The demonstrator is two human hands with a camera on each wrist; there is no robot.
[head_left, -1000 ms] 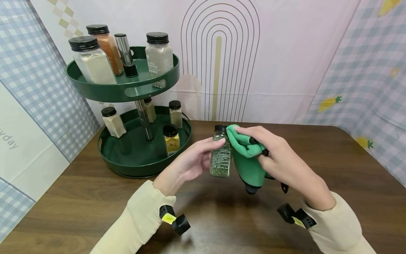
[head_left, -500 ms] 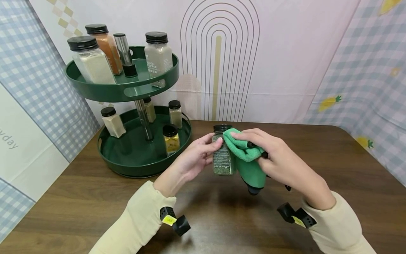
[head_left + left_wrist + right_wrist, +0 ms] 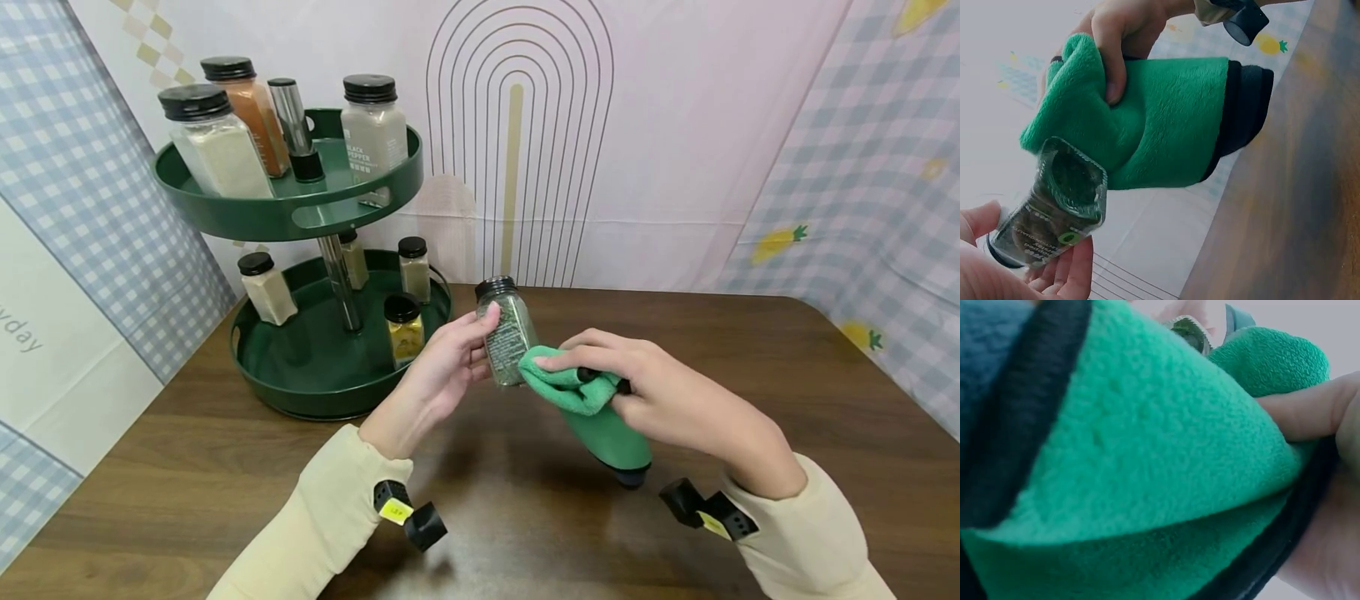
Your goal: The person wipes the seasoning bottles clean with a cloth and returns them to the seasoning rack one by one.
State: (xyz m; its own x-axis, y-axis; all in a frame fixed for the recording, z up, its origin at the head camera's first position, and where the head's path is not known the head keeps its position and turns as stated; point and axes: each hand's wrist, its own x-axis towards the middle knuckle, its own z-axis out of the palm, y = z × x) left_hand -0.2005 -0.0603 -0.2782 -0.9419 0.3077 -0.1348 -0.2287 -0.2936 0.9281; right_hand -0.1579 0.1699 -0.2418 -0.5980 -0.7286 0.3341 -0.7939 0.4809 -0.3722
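My left hand [image 3: 444,367] grips a glass spice jar [image 3: 512,340] of dried green herbs with a black lid. The jar leans, its lid toward the upper left and its base toward the right hand. In the left wrist view, the clear bottom of the jar [image 3: 1075,181] faces the camera. My right hand [image 3: 652,387] pinches a folded green cloth [image 3: 570,390] with dark edging, one end hanging down. The folded part touches the jar's lower right side. In the right wrist view the cloth [image 3: 1147,437] covers most of the jar.
A green two-tier rack [image 3: 322,398] stands at the left on the wooden table [image 3: 510,533]. Its upper tier holds large jars, including a black pepper jar [image 3: 375,137], and a metal cylinder [image 3: 297,129]. Small jars, one yellow [image 3: 405,333], stand on the lower tier.
The jar has tilted from upright, its lid swinging left and its base lifting. The cloth has moved from beside the jar's neck down to its lower side.
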